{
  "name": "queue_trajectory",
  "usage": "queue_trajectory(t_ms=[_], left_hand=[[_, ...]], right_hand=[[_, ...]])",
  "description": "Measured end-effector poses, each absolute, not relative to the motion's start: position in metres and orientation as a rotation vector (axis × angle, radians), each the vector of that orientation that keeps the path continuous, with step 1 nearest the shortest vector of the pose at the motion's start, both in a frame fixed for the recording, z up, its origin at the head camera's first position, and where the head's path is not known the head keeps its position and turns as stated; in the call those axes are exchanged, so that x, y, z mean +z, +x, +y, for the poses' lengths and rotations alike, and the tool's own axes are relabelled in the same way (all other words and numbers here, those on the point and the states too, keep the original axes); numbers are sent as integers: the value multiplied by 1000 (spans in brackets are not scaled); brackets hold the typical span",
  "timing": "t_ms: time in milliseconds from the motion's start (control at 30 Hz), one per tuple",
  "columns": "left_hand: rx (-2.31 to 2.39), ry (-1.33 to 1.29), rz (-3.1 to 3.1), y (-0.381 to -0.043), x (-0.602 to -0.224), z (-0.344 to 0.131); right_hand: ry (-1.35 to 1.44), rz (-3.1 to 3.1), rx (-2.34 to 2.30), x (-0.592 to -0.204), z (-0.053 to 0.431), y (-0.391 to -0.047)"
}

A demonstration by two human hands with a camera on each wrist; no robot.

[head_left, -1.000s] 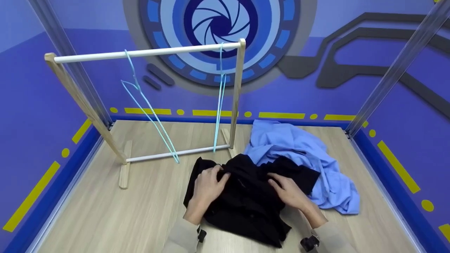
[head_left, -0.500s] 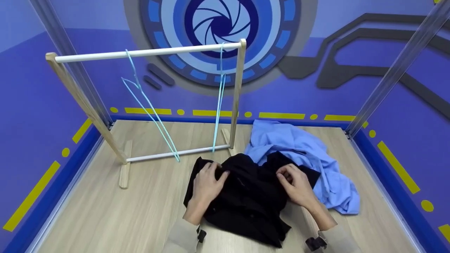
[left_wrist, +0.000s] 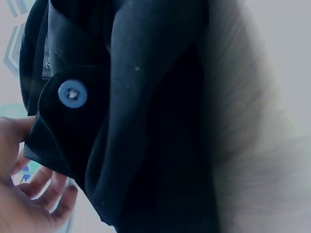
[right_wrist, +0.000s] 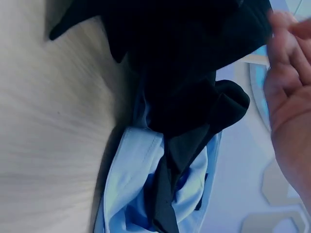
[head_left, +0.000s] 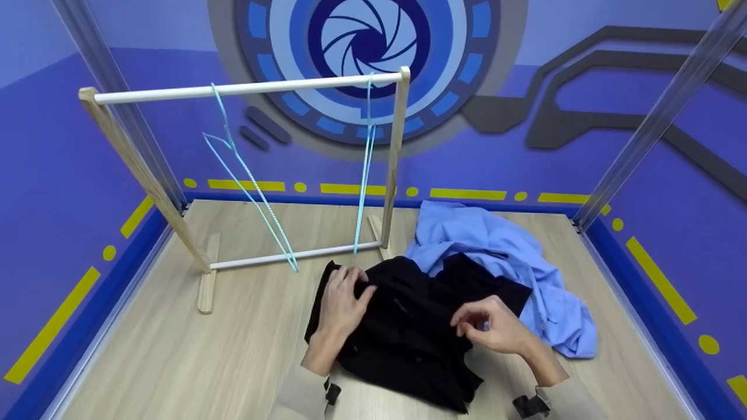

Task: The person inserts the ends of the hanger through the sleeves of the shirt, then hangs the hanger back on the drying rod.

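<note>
A crumpled black shirt (head_left: 402,326) lies on the wooden floor panel. In the left wrist view its fabric shows a button (left_wrist: 73,93) and part of a label. My left hand (head_left: 341,303) is at the shirt's upper left part and pinches a black edge near the button between thumb and fingers. My right hand (head_left: 496,326) is over the shirt's right side, its fingers loosely bent and thumb near the fingertips. No cloth shows between them. A light blue garment (head_left: 484,227) lies crumpled behind and partly under the black shirt.
A small garment rack (head_left: 251,87) with wooden posts and white bars stands at the back left. A turquoise hanger (head_left: 251,186) and a second turquoise hanger (head_left: 363,181) hang from its top bar. Blue walls (head_left: 688,245) enclose the floor panel.
My right hand has lifted off the black sleeve and moved down and slightly right, its fingers bending more. My left hand stays at the black shirt with little movement.
</note>
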State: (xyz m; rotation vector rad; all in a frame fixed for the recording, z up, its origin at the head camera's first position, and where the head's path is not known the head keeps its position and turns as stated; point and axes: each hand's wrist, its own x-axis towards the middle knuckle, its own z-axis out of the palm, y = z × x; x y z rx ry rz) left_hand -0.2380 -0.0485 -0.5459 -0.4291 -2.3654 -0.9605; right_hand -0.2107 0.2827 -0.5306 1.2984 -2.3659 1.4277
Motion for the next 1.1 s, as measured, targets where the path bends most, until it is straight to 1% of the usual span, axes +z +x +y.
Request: queue_trajectory(t_ms=[233,467,767,1100], left_hand=[[-1107,-455,-2266,-239,-544,-49],[-1193,-482,-2147,-240,-543,-49],[-1220,-424,-2109,-239,-541,-48],[-1256,-384,-2105,-235,-534,-44]], right_hand=[[1318,-2439,1440,-530,281,-210],[1374,-2535,1285,-533,280,-208],[1451,-2528,1194,-533,272,-204],[1281,-2643,1196,-536,262,-199]])
